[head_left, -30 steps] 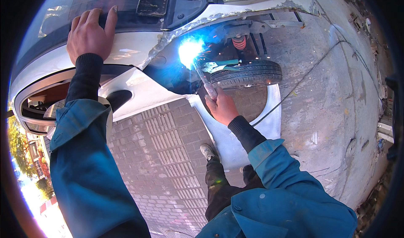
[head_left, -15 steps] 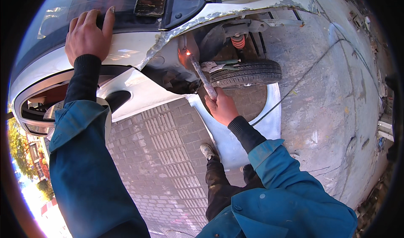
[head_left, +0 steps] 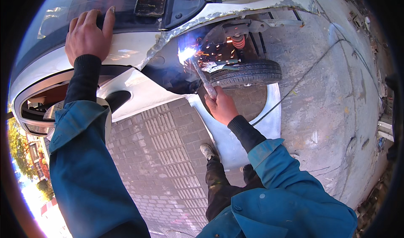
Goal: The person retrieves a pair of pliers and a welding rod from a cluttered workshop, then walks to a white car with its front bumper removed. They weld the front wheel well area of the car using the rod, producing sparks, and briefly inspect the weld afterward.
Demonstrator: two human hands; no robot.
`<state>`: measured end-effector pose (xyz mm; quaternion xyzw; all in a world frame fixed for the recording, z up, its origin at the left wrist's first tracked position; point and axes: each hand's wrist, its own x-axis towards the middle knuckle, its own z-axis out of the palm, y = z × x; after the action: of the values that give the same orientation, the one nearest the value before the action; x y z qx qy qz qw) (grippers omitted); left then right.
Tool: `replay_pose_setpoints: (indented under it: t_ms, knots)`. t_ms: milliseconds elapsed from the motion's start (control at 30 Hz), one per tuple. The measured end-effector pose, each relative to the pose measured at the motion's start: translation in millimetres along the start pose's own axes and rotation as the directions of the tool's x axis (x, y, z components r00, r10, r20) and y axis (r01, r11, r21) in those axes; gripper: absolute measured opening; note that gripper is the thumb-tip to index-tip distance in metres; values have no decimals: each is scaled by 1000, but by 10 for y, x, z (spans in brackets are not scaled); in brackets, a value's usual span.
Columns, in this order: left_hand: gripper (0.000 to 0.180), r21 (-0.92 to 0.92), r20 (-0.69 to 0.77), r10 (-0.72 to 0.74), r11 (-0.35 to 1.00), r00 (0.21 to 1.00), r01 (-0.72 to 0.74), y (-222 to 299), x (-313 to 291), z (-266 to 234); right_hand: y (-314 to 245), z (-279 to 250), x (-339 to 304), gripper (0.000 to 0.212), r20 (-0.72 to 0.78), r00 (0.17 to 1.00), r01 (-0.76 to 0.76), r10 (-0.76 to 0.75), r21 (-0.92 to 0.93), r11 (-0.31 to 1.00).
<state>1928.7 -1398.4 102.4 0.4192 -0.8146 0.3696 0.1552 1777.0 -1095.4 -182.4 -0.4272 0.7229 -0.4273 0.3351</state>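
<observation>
My right hand is wrapped round the handle of a welding torch. The torch's tip reaches into the exposed front wheel well of a white car. A bright blue-white arc burns at that tip, and orange sparks fly off to the right; the glare hides the metal being worked. My left hand lies flat with fingers stretched on the car body beside the windshield's edge, holding nothing. Just right of the torch sits the front tyre, with a red coil spring above it.
A white fender panel with a round arch lies on the ground by my feet. A dark cable runs across the concrete at right. The car's side mirror is below my left wrist. Brick paving spreads in front of the door.
The small orange glow at the torch tip has become a bright arc throwing sparks. Both hands have stayed in place.
</observation>
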Motion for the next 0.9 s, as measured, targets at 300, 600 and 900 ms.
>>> replay_pose_setpoints:
  t_ms: [300,600,900]
  knots:
    - [56,0,14,-10,1000,1000,10,11,7,0,-60,-49,-30,29,10,1000,-6,6,46,999]
    - [58,5,8,-5,1000,1000,5,-4,1,26,-170,-92,-40,29,18,1000,-15,14,50,999]
    - [57,2,8,-11,1000,1000,11,0,-1,26,-146,-71,-19,29,-15,1000,20,-19,48,999]
